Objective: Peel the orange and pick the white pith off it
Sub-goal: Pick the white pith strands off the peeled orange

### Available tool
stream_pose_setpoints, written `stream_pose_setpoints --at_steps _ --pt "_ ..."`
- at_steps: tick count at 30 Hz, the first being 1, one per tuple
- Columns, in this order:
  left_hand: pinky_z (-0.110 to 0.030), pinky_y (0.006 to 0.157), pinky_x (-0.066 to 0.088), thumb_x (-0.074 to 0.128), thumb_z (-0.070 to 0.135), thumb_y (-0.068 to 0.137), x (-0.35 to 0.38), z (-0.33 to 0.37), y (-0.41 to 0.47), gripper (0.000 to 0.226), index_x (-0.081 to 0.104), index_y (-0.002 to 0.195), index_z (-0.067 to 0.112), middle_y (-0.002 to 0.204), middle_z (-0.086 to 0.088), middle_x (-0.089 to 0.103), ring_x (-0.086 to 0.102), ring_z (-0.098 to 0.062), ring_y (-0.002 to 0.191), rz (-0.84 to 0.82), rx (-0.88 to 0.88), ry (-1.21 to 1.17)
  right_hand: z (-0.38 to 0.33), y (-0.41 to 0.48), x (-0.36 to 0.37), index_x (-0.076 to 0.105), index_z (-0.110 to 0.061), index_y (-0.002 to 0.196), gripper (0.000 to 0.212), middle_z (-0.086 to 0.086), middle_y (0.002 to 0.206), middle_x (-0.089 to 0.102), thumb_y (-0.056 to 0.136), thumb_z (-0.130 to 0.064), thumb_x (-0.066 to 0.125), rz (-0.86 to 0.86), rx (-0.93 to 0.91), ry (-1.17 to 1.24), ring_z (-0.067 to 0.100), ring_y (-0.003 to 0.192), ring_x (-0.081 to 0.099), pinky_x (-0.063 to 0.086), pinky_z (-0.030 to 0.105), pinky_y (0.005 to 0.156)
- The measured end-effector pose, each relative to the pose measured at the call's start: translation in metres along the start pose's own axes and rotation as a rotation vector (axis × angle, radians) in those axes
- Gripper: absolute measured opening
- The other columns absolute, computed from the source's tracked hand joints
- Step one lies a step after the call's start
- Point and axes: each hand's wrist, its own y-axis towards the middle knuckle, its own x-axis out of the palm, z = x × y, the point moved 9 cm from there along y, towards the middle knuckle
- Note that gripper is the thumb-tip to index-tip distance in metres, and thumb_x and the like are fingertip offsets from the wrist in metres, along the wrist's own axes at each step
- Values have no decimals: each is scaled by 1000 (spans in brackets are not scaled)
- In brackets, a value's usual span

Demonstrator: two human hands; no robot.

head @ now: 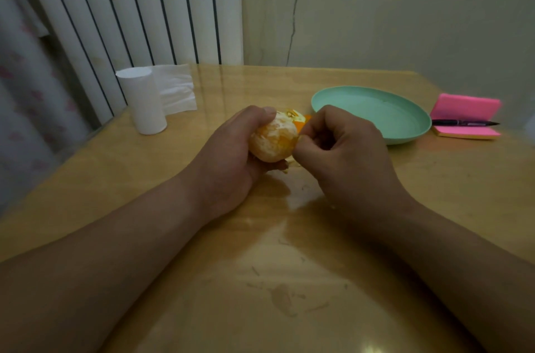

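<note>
Forearms come in low from both bottom corners, bare, resting on or just above the surface (289, 266). Glossy wood here, with pale shreds and a dull smear (285, 299) between the arms. Looks like dropped pith and a little juice, though I cannot be sure.

Left hand (228, 156): fingers curled round the orange (273, 140), thumb on top, cupping it from the left and below. Fruit held just off the surface, mid-frame, near the plate. Facing side is bare of peel, patched with white.

Right hand (344, 150): fingers closed in a pinch against the fruit's right edge, apparently on a shred of pith (286, 164) that trails under it. The pinched tip itself is hidden.

A bit of peel (302, 119) shows at the far side. Attached or loose, cannot tell.

Risks, as judged:
- Pull too hard or outward and the segment skin tears, causing juice on fingers and surface.
- Left thumb pressing down to brace could crush a segment.
- Wet fingers plus a slick fruit means it could slip and roll off toward the near edge.
- Shreds flicked off land on the surface, not the plate.

Beyond: green plate (373, 109), holding nothing visible, just right of the hands. Pink notes (466, 106) with a pen (463, 122) across them, far right. White roll (143, 101) upright at left, tissue (176, 89) behind it. Radiator (130, 5) at back.
</note>
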Motion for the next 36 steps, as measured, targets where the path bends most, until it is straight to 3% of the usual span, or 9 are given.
stream_pose_setpoints --at_steps 3,8,13,15,18,24,27,32,36 --pt "-39 77 57 56 28 101 1 1 0 35 65 124 3 110 -14 70 68 -25 96 -5 -3 -34 2 0 1 68 -24 82 8 -7 68 63 87 -21 73 -10 8 21 8 63 57 46 23 56" --pt "-34 67 58 58 29 99 -1 4 -1 46 60 136 1 113 -17 70 72 -25 91 10 -8 -84 7 3 -2 70 -22 86 10 -10 69 63 93 -17 71 -2 15 39 3 64 56 43 13 58" --pt "-32 68 57 52 26 104 -4 6 -2 29 66 119 6 99 -8 73 71 -19 86 40 -1 -33 -3 0 2 72 -25 101 4 -11 81 68 97 -25 70 -54 -70 -18 11 75 63 48 20 62" --pt "-32 68 58 53 26 104 -7 8 -1 31 66 123 4 105 -10 71 70 -20 90 67 15 -8 -4 0 4 71 -28 104 9 -15 83 66 96 -29 72 -62 -95 -105 8 79 63 50 23 66" --pt "-33 70 59 57 28 104 -11 10 1 38 64 132 3 120 -15 67 70 -23 98 100 33 58 -3 1 5 72 -29 105 9 -19 85 64 96 -32 72 -67 -110 -200 3 80 61 49 24 68" --pt "-39 80 60 57 27 106 -8 15 -3 33 63 130 5 112 -12 70 71 -22 96 84 89 212 -5 1 5 76 -29 106 9 -19 87 68 99 -31 71 -80 -120 -238 2 81 63 52 26 71" --pt "-39 80 59 63 33 101 -8 16 -2 31 66 124 12 108 -8 72 73 -21 94 79 119 282 -5 2 5 77 -29 105 10 -18 87 69 99 -32 71 -80 -133 -263 5 80 63 56 36 73" --pt "-53 92 62 65 50 87 -4 17 -4 38 67 119 29 119 -8 71 72 -29 109 67 171 445 -6 1 6 77 -27 104 10 -15 87 70 98 -32 70 -68 -133 -312 6 78 63 58 38 72" --pt "-45 90 63 58 48 90 6 22 -9 43 59 130 32 125 -3 64 69 -23 111 21 228 535 -11 1 3 73 -23 93 6 -11 78 67 95 -28 74 -18 -145 -275 9 70 61 55 41 65"
